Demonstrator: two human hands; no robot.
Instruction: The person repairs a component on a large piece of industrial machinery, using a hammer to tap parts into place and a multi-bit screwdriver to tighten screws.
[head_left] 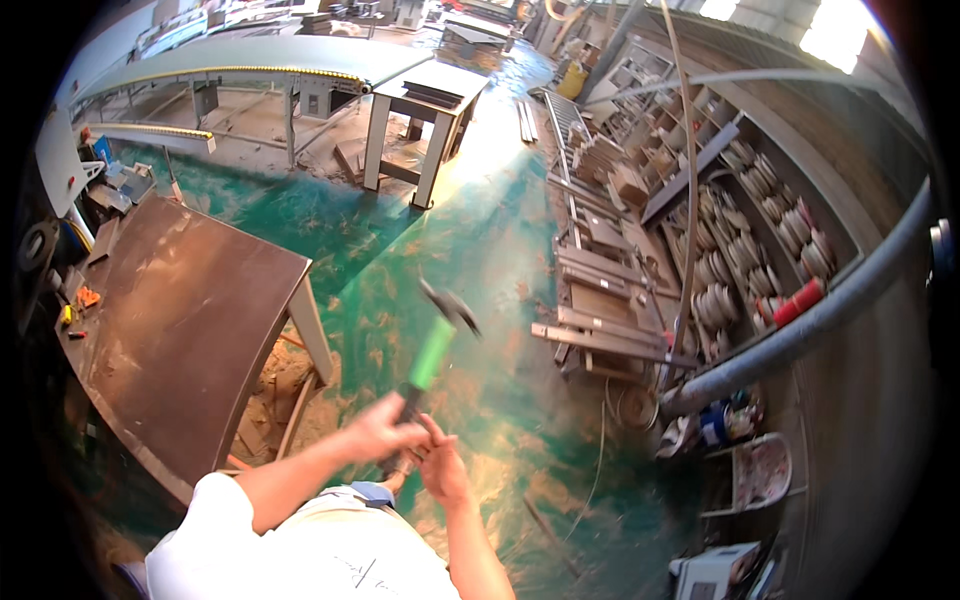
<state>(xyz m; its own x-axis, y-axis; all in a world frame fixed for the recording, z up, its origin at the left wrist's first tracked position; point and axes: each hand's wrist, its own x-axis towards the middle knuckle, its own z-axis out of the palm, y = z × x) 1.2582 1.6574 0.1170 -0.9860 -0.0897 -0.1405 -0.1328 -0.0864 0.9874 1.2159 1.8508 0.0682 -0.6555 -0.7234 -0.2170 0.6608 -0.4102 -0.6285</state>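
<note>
In front of my body, a claw hammer (432,352) points up and away from me. Its dark metal head is slightly blurred, and the grip is bright green and black. My left hand (385,428) is closed around the black lower part of the handle. Close against it on the right is my right hand (443,465), its fingers partly bent and apart, with the fingertips at or just beside the handle. The contact there is partly hidden.
A brown-topped table (190,320) stands at my left, with small orange and yellow items (85,298) on its edge. Ahead is a conveyor (250,65) beside a small stand (425,85). Boards (600,335) and a shelf of rolls (745,250) line the right, behind a grey pipe (800,345).
</note>
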